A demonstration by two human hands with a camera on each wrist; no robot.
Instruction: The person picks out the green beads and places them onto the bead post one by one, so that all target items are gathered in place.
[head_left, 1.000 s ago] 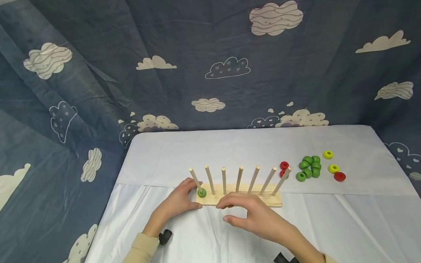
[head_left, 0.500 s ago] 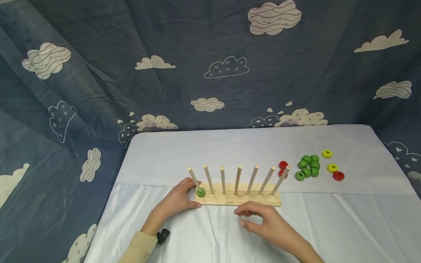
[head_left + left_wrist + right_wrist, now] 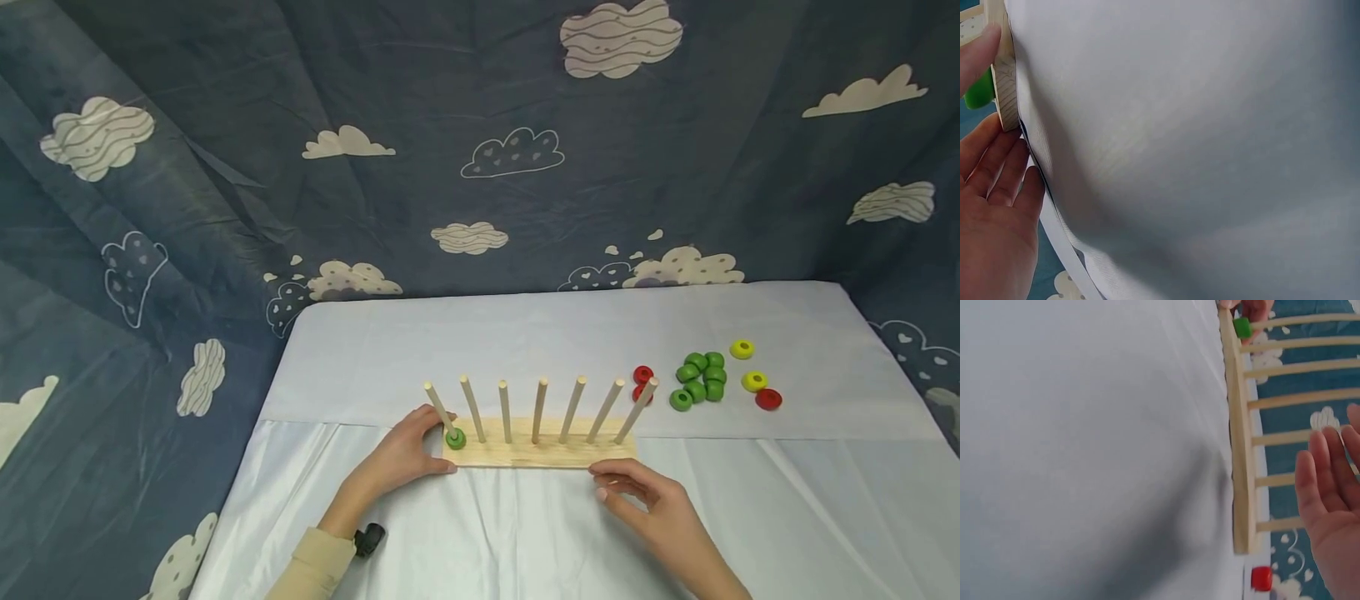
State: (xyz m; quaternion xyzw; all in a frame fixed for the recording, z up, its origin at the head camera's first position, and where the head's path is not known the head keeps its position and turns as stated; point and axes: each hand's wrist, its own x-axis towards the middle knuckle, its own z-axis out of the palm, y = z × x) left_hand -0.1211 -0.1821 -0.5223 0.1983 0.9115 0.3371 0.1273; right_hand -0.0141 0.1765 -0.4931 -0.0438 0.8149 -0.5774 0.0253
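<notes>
A pale wooden peg board (image 3: 517, 456) with a row of several upright pegs lies on the table. One green bead (image 3: 455, 439) sits low on its leftmost peg. My left hand (image 3: 401, 454) grips the board's left end, thumb at the front edge and fingers at the far side; in the left wrist view the left hand (image 3: 997, 237) touches the board's end (image 3: 1007, 87). Near the board's front right corner is my right hand (image 3: 656, 512), fingers loosely bent and holding nothing. The right wrist view shows the right hand (image 3: 1341, 512) beside the pegs (image 3: 1297, 400), apart from them.
Several green beads (image 3: 695, 379) are clustered at the right. Two red beads (image 3: 642, 375) lie behind the rightmost peg. Yellow beads (image 3: 754, 382) and another red bead (image 3: 768, 400) lie farther right. A white cloth (image 3: 420, 350) covers the table, with a cloud-patterned curtain (image 3: 420, 200) behind.
My right hand has moved right, from in front of the board's middle to near its right corner. The left hand stays on the board's left end.
</notes>
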